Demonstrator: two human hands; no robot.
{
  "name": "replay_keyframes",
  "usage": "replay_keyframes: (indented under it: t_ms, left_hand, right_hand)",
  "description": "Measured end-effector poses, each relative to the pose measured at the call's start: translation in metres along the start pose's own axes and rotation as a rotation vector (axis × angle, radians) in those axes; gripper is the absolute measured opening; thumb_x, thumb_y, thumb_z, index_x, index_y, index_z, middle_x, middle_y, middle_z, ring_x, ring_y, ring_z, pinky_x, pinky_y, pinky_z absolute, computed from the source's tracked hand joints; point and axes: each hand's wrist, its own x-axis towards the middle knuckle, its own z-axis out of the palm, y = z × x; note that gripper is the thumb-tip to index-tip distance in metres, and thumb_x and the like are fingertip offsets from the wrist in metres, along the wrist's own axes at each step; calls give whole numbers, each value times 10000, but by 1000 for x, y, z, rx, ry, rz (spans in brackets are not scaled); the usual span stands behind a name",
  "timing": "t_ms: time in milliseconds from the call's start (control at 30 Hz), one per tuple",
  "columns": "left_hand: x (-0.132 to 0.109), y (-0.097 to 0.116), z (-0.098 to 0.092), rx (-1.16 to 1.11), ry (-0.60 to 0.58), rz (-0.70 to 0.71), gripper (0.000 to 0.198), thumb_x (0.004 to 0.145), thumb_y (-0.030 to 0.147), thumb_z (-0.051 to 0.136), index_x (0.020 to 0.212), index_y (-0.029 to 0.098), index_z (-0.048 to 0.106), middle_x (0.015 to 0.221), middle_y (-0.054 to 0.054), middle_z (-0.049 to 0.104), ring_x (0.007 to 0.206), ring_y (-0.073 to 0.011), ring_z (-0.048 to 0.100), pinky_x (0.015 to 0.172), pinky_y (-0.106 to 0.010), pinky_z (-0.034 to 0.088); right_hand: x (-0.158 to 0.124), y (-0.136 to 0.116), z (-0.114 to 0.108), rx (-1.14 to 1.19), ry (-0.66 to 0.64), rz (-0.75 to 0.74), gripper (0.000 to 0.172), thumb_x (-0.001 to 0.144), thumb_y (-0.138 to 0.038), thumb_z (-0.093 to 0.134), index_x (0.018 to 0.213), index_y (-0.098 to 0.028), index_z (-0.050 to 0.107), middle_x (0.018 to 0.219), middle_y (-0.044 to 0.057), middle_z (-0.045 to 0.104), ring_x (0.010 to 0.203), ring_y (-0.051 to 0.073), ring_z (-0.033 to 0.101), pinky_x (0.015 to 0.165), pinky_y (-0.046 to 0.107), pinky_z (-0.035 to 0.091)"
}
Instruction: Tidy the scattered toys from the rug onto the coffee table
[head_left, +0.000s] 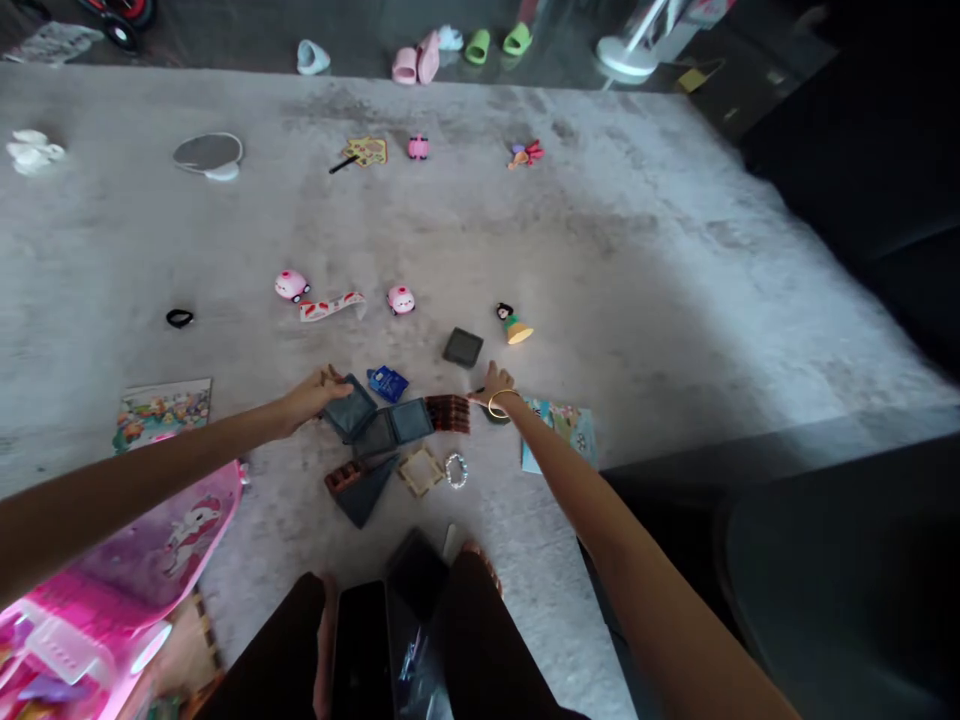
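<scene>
My left hand point(307, 396) grips the upper left edge of a dark grey square tile point(351, 408), thumb over its face. That tile overlaps a second dark tile point(375, 436) beside a framed dark tile point(411, 421). My right hand point(495, 386), with a gold bangle at the wrist, has its fingers curled down by the end of a brown ridged piece point(448, 413); what lies under them is mostly hidden. Ahead lie another dark square tile point(463, 347) and a blue packet point(388, 383). Closer to me are a dark triangular tile point(364, 492), a beige square frame point(421, 471) and a beaded bracelet point(456, 470).
Beyond the tiles lie a small doll point(514, 323), pink toy cars point(400, 299) and a patterned strip point(332, 306). A pink toy bin point(180, 540) stands at left. A booklet point(566, 435) lies under my right forearm. Dark furniture point(840, 560) borders the mat at right.
</scene>
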Motion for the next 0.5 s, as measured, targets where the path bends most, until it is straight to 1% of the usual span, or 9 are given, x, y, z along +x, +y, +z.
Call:
replay_keyframes:
  t_ms: [67, 100, 133, 200, 267, 333, 367, 433, 500]
  left_hand:
    - [1, 2, 10, 5, -63, -93, 352, 623, 325, 857, 838, 171, 625, 693, 3, 669, 598, -149, 630, 542, -228, 462]
    - [0, 1, 15, -1, -79, -110, 370, 633, 347, 855, 859, 171, 621, 718, 0, 673, 607, -144, 631, 548, -224, 461]
    - [-1, -1, 19, -27, -80, -110, 395, 632, 360, 860, 880, 172, 616, 740, 0, 676, 616, -138, 631, 554, -221, 461]
    - [-4, -9, 23, -101, -60, -96, 434, 632, 375, 868, 917, 177, 606, 772, 2, 676, 629, -124, 628, 561, -212, 459]
    - [-8, -22, 22, -202, -11, -92, 424, 647, 362, 864, 924, 178, 600, 772, 8, 666, 623, -111, 619, 556, -203, 453]
    - [-11, -35, 17, -317, 74, -116, 362, 679, 324, 839, 896, 176, 589, 741, 15, 649, 600, -105, 605, 540, -202, 452]
    - [-12, -40, 14, -375, 129, -128, 326, 701, 304, 819, 882, 176, 580, 729, 19, 640, 593, -105, 600, 535, -205, 456]
    - [-11, -48, 10, -472, 238, -118, 271, 741, 273, 777, 872, 183, 558, 727, 27, 631, 594, -104, 595, 539, -210, 470]
    - [-10, -51, 11, -524, 307, -40, 258, 763, 261, 758, 886, 193, 541, 750, 37, 629, 613, -96, 592, 553, -202, 473]
  right_hand:
    - [15, 2, 7, -49, 87, -129, 1004, 685, -318, 803, 1515, -110, 279, 1570, 274, 264, 1488, 389, 200, 1139, 550, 293]
    - [24, 1, 8, -83, 123, -204, 1045, 685, -302, 809, 1539, -130, 232, 1603, 246, 211, 1509, 365, 146, 1168, 538, 251]
    - [33, 0, 8, -121, 147, -273, 1066, 686, -287, 810, 1551, -141, 206, 1617, 226, 191, 1516, 351, 125, 1185, 526, 225]
    - [50, -4, 4, -185, 149, -356, 1061, 685, -263, 808, 1554, -142, 209, 1615, 213, 216, 1515, 353, 131, 1194, 528, 201]
    - [62, -9, -3, -195, 115, -390, 1009, 672, -247, 804, 1524, -114, 281, 1562, 232, 326, 1482, 366, 232, 1177, 519, 248]
    - [65, -18, -9, -118, 86, -357, 921, 614, -235, 827, 1425, -71, 424, 1430, 252, 486, 1370, 376, 417, 1116, 491, 357]
    - [62, -23, -11, -33, 73, -315, 860, 584, -245, 842, 1349, -59, 495, 1343, 247, 559, 1287, 370, 501, 1069, 476, 413]
    - [47, -39, -10, 249, 23, -213, 713, 573, -313, 850, 1191, -73, 588, 1185, 204, 656, 1143, 333, 601, 978, 447, 492]
    - [18, -58, -3, 643, -123, -139, 581, 637, -426, 807, 1093, -122, 612, 1103, 142, 697, 1066, 278, 645, 921, 411, 534]
